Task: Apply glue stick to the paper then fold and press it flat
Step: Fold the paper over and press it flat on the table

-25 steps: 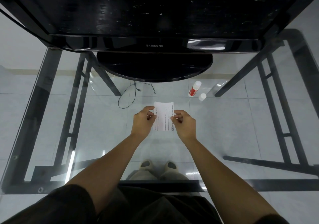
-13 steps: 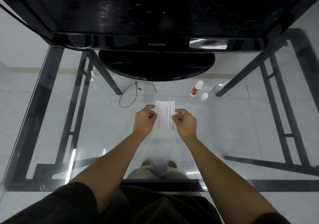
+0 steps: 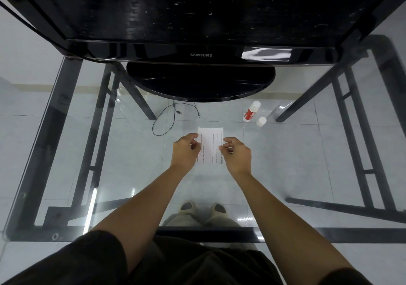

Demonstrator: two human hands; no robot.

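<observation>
Apparently the person was at the folding step, or just getting ready for it. The small white rectangular sheet of paper with printed lines of text lay on the clear glass tabletop with the black metal frame, in the middle, in front of the round black stand of the black Samsung monitor. Its long axis ran away from the person toward the monitor, and the text lines ran along this same axis, so the sheet was turned sideways for reading.

The left hand was at the left long edge and the right hand at the right long edge. On both hands the thumb and the bent fingers were closed together at the edge like a pinch, but I could not tell if they really held the paper or only touched it.

The red and white glue stick stood uncapped, as it seemed, beyond the paper to the right, leaning a little, with its small white cap just beside it. From this I judged that the glue was probably already on the sheet, though no glue was visible on it.

The next move, in my opinion, called for lifting one long edge, bringing it over to meet the other edge exactly, and then pressing along the crease with flat fingers.
</observation>
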